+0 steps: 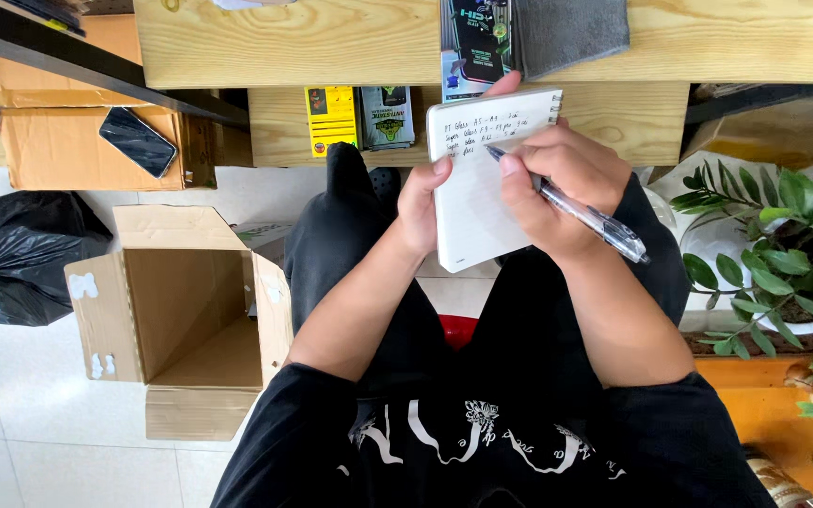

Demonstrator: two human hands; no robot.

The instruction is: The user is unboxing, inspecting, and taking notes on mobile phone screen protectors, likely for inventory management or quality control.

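My left hand grips the left edge of a small white spiral notepad, holding it up above my lap. A few handwritten lines run across the top of its page. My right hand is closed around a clear-barrelled pen, whose tip touches the page just under the written lines. I sit in black clothes with my knees apart.
An open empty cardboard box lies on the tiled floor at my left, beside a black rubbish bag. Ahead is a wooden shelf with packaged phone accessories. A dark phone rests on another carton. A green potted plant stands at right.
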